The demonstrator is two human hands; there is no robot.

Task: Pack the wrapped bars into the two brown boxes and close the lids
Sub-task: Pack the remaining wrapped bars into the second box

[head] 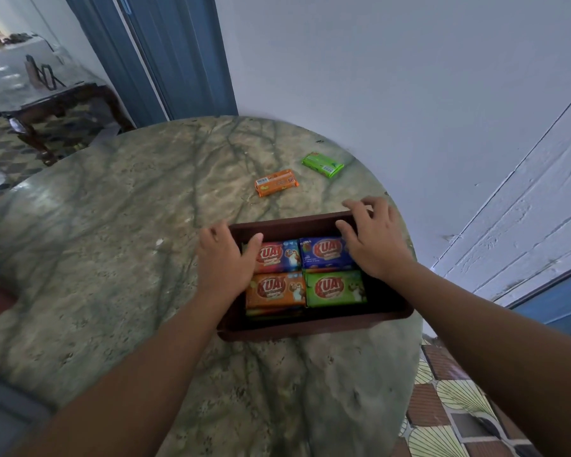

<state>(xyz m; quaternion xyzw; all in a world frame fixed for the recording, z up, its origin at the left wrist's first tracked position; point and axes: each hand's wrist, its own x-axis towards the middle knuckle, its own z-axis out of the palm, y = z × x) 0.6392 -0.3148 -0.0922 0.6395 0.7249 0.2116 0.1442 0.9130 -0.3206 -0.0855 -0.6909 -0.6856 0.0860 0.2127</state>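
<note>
Head view shows one brown box (pixel 314 225), rectangular and dark-walled, resting on a round, veined stone surface (pixel 112 242) near its right edge. Four wrapped bars lie face up in the box in a two-by-two grid: a red-and-blue bar (pixel 279 255), a blue bar (pixel 325 253), an orange bar (pixel 276 290) and a green bar (pixel 335 288). Edges of further wrappers show beneath them; their count cannot be determined. Two more bars lie loose on the surface beyond the box: an orange one (pixel 276 182) and a green one (pixel 323 164), well apart from each other. The left hand (pixel 225 258) grips the box's left wall, thumb inside. The right hand (pixel 373 239) grips the far right corner, fingers curled over the rim. Only one box is visible.
</note>
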